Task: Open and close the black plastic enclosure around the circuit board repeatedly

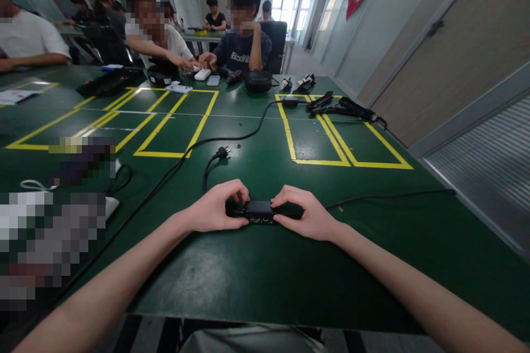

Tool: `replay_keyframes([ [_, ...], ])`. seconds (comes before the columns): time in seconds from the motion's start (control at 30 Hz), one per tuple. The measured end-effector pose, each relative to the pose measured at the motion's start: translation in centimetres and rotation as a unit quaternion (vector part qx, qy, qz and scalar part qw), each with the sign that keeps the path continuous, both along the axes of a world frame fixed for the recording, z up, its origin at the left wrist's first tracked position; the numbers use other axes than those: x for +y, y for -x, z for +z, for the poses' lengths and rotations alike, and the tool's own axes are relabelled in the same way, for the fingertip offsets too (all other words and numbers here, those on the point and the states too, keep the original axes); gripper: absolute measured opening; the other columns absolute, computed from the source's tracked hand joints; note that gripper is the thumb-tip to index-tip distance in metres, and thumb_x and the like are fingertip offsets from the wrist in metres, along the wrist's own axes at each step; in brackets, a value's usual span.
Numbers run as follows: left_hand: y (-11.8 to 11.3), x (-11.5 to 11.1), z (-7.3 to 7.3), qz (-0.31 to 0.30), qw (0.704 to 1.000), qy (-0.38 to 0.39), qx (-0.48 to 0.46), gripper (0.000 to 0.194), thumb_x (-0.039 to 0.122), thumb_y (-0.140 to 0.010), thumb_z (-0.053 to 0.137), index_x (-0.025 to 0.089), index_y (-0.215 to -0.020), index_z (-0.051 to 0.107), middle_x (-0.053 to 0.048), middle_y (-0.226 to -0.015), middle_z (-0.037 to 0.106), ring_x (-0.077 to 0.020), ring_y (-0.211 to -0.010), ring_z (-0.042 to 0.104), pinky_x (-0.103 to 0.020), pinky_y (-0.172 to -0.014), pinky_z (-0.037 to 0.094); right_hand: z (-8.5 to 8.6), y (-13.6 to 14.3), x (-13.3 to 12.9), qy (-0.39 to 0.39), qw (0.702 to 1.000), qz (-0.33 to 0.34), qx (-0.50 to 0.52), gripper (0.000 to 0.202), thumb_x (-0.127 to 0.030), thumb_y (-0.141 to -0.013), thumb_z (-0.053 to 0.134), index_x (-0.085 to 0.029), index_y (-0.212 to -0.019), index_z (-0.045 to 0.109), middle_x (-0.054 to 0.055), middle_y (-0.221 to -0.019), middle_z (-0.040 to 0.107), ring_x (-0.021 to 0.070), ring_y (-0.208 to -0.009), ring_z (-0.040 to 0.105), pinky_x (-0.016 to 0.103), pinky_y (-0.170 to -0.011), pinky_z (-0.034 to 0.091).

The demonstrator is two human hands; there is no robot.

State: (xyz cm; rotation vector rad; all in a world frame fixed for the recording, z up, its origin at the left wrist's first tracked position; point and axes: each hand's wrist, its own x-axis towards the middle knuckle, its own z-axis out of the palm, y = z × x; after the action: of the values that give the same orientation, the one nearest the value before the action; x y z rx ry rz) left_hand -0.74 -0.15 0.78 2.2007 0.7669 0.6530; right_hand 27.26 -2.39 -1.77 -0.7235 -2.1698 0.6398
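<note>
Worktop (256, 278): broad, flat, smooth green surface, dull sheen where the light catches it. Two co-workers at its far side, one in a white shirt (182, 41), one in a dark printed shirt (250, 49), their hands among small things well apart from the work here.

Yellow tape outlines (323, 163): straight strips, flat on the green, right-hand set partly under a jumble of black gear (350, 107).

Long black cable (223, 138): thin, round, matt, curving from a small dark box (291, 101) down toward near left. A second black cord (389, 195) runs from beside the right hand to the right edge.

Left hand (217, 208) and right hand (308, 213): bare, facing each other, each grip closed, thumb and fingers pinching one end of the same block.

Black block (259, 209): between the hands, toward the worktop's near side. Boxy, crisp edges, hard-looking, likely plastic; pale print and a round orange mark on the near face. Resting or slightly raised, cannot tell.

Step in hand, my reading: steadying or squaring the block. Next move calls for even pressure at both ends, cords slack.

Black plug (223, 151): pronged, beyond the left hand, on a short bent cord, untouched.
</note>
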Motion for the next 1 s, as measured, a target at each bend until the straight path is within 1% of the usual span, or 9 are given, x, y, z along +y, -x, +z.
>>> replay_keyframes([
  [0.17, -0.4, -0.3, -0.4, -0.008, 0.998, -0.027, 0.051, 0.034, 0.022, -0.074, 0.085, 0.021, -0.099, 0.062, 0.000, -0.099, 0.064, -0.0181, -0.087, 0.062, -0.028, -0.076, 0.049, 0.1, 0.1, -0.2, -0.016, 0.999, 0.020, -0.022, 0.005, -0.020, -0.093, 0.071, -0.021, -0.098, 0.070, 0.007, -0.093, 0.071, 0.0212, -0.087, 0.071, 0.035, -0.077, 0.058],
  [0.47, -0.7, -0.5, -0.5, -0.016, 0.986, -0.118, 0.116, 0.020, 0.024, -0.080, 0.076, 0.021, -0.089, 0.059, -0.002, -0.097, 0.065, -0.0181, -0.085, 0.065, -0.027, -0.071, 0.047, 0.3, 0.2, -0.3, -0.036, 0.999, 0.010, -0.034, 0.004, -0.020, -0.095, 0.066, -0.022, -0.097, 0.069, 0.008, -0.093, 0.072, 0.0216, -0.085, 0.071, 0.035, -0.076, 0.059],
  [0.57, -1.1, -0.9, -0.4, -0.026, 0.971, -0.183, 0.155, 0.015, 0.026, -0.083, 0.072, 0.021, -0.090, 0.059, -0.004, -0.098, 0.069, -0.0197, -0.086, 0.067, -0.029, -0.075, 0.049, 0.1, 0.4, -0.2, -0.048, 0.998, 0.008, -0.028, 0.004, -0.020, -0.095, 0.066, -0.022, -0.097, 0.068, 0.007, -0.092, 0.072, 0.0211, -0.084, 0.071, 0.034, -0.074, 0.058],
  [0.63, -1.6, -1.4, -0.5, -0.032, 0.951, -0.237, 0.196, 0.011, 0.026, -0.087, 0.068, 0.020, -0.091, 0.060, -0.007, -0.102, 0.071, -0.0229, -0.090, 0.069, -0.034, -0.082, 0.051, 0.0, 0.6, -0.2, -0.068, 0.997, 0.004, -0.023, 0.004, -0.019, -0.095, 0.066, -0.022, -0.094, 0.067, 0.006, -0.089, 0.072, 0.0207, -0.083, 0.071, 0.033, -0.073, 0.058],
  [0.7, -2.4, -2.2, -0.9, -0.024, 0.939, -0.256, 0.229, 0.011, 0.027, -0.091, 0.065, 0.018, -0.097, 0.062, -0.011, -0.104, 0.073, -0.0266, -0.094, 0.071, -0.038, -0.087, 0.053, -0.2, 0.9, -0.3, -0.097, 0.995, -0.002, -0.023, 0.008, -0.018, -0.096, 0.065, -0.023, -0.090, 0.066, 0.006, -0.085, 0.071, 0.0206, -0.081, 0.070, 0.034, -0.072, 0.057],
  [0.77, -3.3, -3.0, -1.6, -0.013, 0.937, -0.257, 0.235, 0.020, 0.026, -0.094, 0.061, 0.016, -0.112, 0.061, -0.017, -0.123, 0.073, -0.0300, -0.107, 0.072, -0.042, -0.094, 0.055, -0.4, 1.1, -0.4, -0.119, 0.992, -0.012, -0.031, 0.014, -0.016, -0.096, 0.062, -0.023, -0.085, 0.065, 0.006, -0.083, 0.071, 0.0206, -0.080, 0.069, 0.034, -0.071, 0.057],
  [0.8, -3.8, -3.4, -2.0, -0.006, 0.938, -0.257, 0.231, 0.028, 0.025, -0.095, 0.059, 0.015, -0.122, 0.059, -0.019, -0.136, 0.068, -0.0318, -0.121, 0.069, -0.044, -0.103, 0.053, -0.5, 1.2, -0.5, -0.125, 0.991, -0.017, -0.035, 0.016, -0.016, -0.096, 0.061, -0.023, -0.082, 0.064, 0.006, -0.082, 0.071, 0.0204, -0.080, 0.069, 0.034, -0.071, 0.057],
  [0.9, -5.0, -4.2, -3.1, 0.008, 0.942, -0.257, 0.217, 0.054, 0.025, -0.097, 0.052, 0.007, -0.148, 0.045, -0.026, -0.163, 0.044, -0.0345, -0.153, 0.043, -0.049, -0.125, 0.036, -0.7, 1.3, -0.5, -0.124, 0.991, -0.029, -0.039, 0.022, -0.014, -0.097, 0.059, -0.023, -0.077, 0.062, 0.005, -0.080, 0.070, 0.0197, -0.078, 0.068, 0.034, -0.072, 0.057],
  [1.0, -5.7, -4.3, -3.6, 0.027, 0.951, -0.222, 0.212, 0.076, 0.040, -0.098, 0.055, 0.005, -0.160, 0.029, -0.027, -0.170, 0.029, -0.0352, -0.161, 0.028, -0.051, -0.128, 0.032, -0.7, 1.4, -0.6, -0.123, 0.991, -0.036, -0.042, 0.023, -0.014, -0.097, 0.059, -0.023, -0.076, 0.062, 0.005, -0.078, 0.070, 0.0197, -0.077, 0.068, 0.034, -0.071, 0.057],
])
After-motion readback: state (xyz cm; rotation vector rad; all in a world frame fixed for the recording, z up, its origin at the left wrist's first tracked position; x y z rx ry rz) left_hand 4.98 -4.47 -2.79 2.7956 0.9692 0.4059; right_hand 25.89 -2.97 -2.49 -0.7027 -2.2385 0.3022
